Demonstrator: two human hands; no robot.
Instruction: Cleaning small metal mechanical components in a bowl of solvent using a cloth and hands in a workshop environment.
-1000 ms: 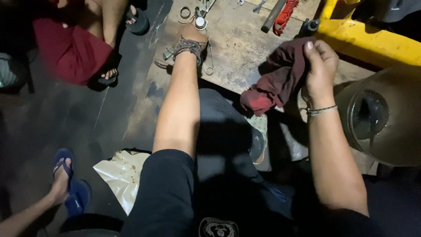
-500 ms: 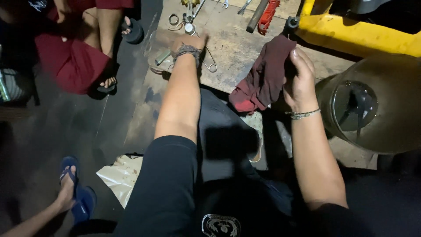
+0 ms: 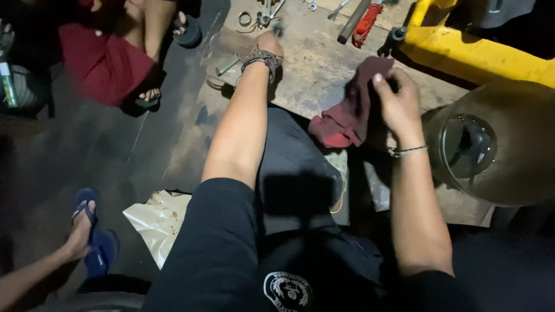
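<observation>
Beside you sits a big round glass jar (image 3: 497,144), near the yellow metal frame (image 3: 480,52). Your right hand (image 3: 396,101) pinches a dark red crumpled cloth rag (image 3: 347,112) above the worn wooden floor board (image 3: 315,63). Your left hand (image 3: 269,43) reaches toward small metal rings (image 3: 245,18); you cannot tell its grip

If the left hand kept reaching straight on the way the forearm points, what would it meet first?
Most likely the small metal rings and fittings lying on the board just beyond the left hand. The hand is blurred, and whether it already touches one cannot be told. The right hand grips a dark red rag.
</observation>
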